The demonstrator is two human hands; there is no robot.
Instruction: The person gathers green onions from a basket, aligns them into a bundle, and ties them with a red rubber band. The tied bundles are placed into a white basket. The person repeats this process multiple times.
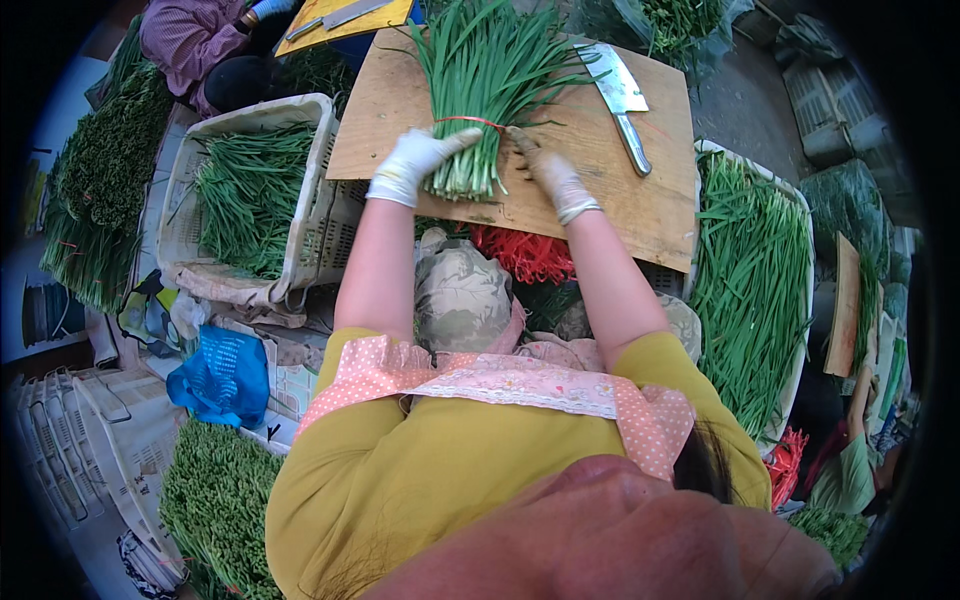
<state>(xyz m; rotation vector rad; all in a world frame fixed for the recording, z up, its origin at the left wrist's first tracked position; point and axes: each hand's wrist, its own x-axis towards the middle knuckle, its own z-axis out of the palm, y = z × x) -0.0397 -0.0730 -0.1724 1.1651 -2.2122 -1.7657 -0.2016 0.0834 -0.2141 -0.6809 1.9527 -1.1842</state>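
A bundle of green Chinese chives (480, 82) lies on a wooden board (645, 217), its cut white-green ends towards me and a red tie around its lower part. My left hand (416, 161), in a white glove, grips the bundle's left side, thumb over the stems below the tie. At the right side of the tie is my right hand (551, 171), in a soiled glove, fingertips at the red tie; whether they pinch it is not clear. A cleaver (619, 97) with a metal handle rests on the board to the right.
A white plastic crate (300, 217) of chives stands left, another crate (808, 262) of chives right. Red ties (525, 253) hang below the board. A co-worker's sleeve (187, 45) is at upper left, near a yellow board (307, 16) with a knife. Another person is at far right.
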